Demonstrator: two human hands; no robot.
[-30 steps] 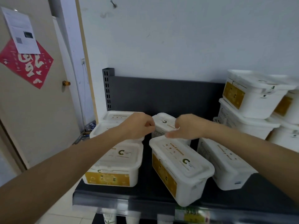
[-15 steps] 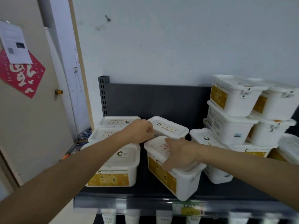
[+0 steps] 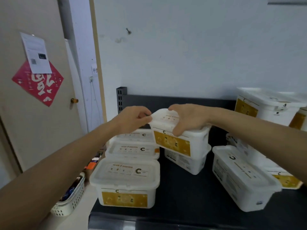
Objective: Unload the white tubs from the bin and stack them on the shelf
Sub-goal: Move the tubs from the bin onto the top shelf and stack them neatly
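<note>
White rectangular tub [image 3: 172,143], lid up, gold label on its long side; sits atop another tub [image 3: 186,161], mid-rear of shelf [image 3: 179,196]. Label faces shelf's front edge, long axis roughly along it. Left hand [image 3: 132,119] pinches lid corner; right hand [image 3: 189,118] clasps lid.

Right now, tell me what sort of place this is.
Likely a shop's stockroom or back corner: a dark metal shelf with a slotted upright, many identical white tubs stacked on it, and a door bearing a printed notice.

I'm in a small shop or its stockroom: a dark metal shelf [image 3: 182,196] with a slotted upright [image 3: 121,100] carries many identical labelled white tubs [image 3: 126,183].
</note>
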